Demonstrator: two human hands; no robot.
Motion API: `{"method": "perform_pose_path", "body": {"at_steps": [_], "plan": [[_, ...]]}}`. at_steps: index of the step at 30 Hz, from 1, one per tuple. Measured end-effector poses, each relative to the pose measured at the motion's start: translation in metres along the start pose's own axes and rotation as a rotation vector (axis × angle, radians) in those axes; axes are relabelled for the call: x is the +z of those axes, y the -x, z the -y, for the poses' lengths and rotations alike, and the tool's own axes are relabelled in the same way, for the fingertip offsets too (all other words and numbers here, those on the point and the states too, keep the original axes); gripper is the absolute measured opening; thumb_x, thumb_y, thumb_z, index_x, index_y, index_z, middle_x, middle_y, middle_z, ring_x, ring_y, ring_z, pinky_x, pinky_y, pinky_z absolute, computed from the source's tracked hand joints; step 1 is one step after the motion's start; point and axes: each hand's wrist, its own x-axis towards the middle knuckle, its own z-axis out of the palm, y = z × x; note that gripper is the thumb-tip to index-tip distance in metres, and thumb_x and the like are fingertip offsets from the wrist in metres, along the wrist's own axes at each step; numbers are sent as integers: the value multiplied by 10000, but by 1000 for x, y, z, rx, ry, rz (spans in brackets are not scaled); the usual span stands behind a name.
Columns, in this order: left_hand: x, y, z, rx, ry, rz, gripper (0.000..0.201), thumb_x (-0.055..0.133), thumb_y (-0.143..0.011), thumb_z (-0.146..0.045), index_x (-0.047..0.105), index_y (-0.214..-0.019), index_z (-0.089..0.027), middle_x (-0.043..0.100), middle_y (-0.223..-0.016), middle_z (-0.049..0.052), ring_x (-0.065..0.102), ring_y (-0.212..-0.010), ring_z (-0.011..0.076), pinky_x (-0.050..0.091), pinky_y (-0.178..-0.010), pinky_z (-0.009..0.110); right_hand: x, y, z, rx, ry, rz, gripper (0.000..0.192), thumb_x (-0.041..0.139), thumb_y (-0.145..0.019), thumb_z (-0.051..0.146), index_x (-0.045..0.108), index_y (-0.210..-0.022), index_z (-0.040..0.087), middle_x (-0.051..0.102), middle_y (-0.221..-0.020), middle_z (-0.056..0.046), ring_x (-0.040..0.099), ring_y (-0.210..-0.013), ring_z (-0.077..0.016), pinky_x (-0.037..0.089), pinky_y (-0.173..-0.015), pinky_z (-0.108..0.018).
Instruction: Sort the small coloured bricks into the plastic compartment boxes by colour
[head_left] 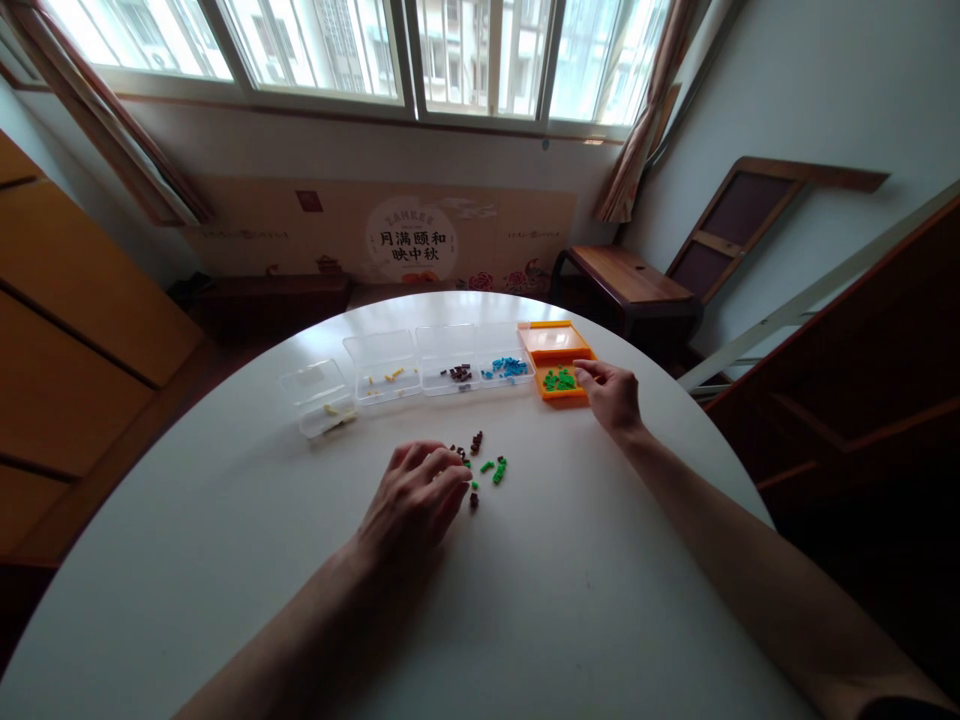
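Small green bricks (559, 380) lie in an orange box (566, 402) whose lid stands raised. At its right side, my right hand (613, 395) has thumb and forefinger pinched over the box; anything between the fingertips is too small to make out. My left hand (416, 490) is low over the table, fingers curled together beside a loose group of small bricks. Brown bricks (477, 441) and green bricks (499, 470) make up this group. A single dark brown brick (473, 500) lies nearest me. Whatever the left fingertips hold is hidden.
Left of the orange box stand clear boxes with raised lids: one holds blue bricks (510, 368), another brown pieces (457, 373). Farther left are yellow pieces (394, 376) and a box with pale pieces (330, 410). All rest on a round white table (525, 620). A wooden chair (637, 275) stands beyond.
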Motion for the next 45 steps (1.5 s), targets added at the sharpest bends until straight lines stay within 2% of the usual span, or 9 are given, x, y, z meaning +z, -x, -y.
{"method": "perform_pose_path", "body": {"at_steps": [7,12,15,21,24,27,34,42,45], "plan": [[-1,2,2,21,-28,85,299,544,-858,-110,646,-1082,-280,646,-1071,40,518,-1065,217,390,-883,375,4,12,17,-31,-25,63,332,588,-771,373,752,-902,115,733,-800,-92,551,-563,-141,465,-596,-282],[0,3,3,-4,17,75,162,572,-869,-163,678,-939,-264,655,-1050,41,514,-1076,223,390,-898,395,7,20,24,-28,-59,96,309,596,-774,360,745,-892,116,729,-803,-89,567,-590,-144,475,-619,-281],[-2,2,2,-15,21,72,131,566,-872,-159,668,-876,-242,663,-1033,39,520,-1071,217,388,-901,390,12,29,31,-50,-121,167,285,602,-782,355,739,-874,123,719,-794,-80,566,-603,-141,470,-601,-267],[-3,-6,-2,7,-10,32,105,569,-869,-151,645,-853,-221,678,-958,30,553,-1014,198,386,-881,362,21,61,56,-167,-207,515,222,606,-811,313,740,-883,152,703,-739,-44,521,-559,-106,435,-554,-228],[0,-9,-2,32,-43,-91,106,573,-871,-127,628,-877,-217,688,-895,20,570,-961,188,389,-853,349,23,76,66,-223,-200,730,192,615,-817,276,746,-904,167,719,-793,-41,561,-609,-108,443,-594,-221],[3,-9,-2,34,-54,-184,95,603,-858,-129,614,-903,-211,688,-872,19,572,-937,189,394,-840,347,23,85,71,-268,-212,852,190,616,-827,250,748,-941,176,724,-831,-41,602,-673,-118,450,-647,-220],[3,-9,-3,57,-50,-185,105,639,-832,-123,602,-876,-211,686,-847,6,574,-929,182,397,-848,342,26,92,75,-343,-257,884,184,596,-844,211,751,-939,186,722,-803,-36,619,-671,-118,453,-657,-211],[5,-8,-2,23,-56,-193,101,666,-820,-157,585,-804,-213,680,-830,-6,581,-913,172,390,-840,331,26,93,73,-362,-253,834,143,616,-828,195,742,-892,180,718,-801,-36,604,-641,-109,458,-644,-211],[4,-8,-3,30,-58,-187,88,668,-825,-181,588,-809,-215,679,-829,-4,583,-908,171,389,-835,329,26,85,68,-340,-241,770,139,613,-818,199,735,-882,175,715,-809,-35,576,-616,-100,448,-615,-207]]}}
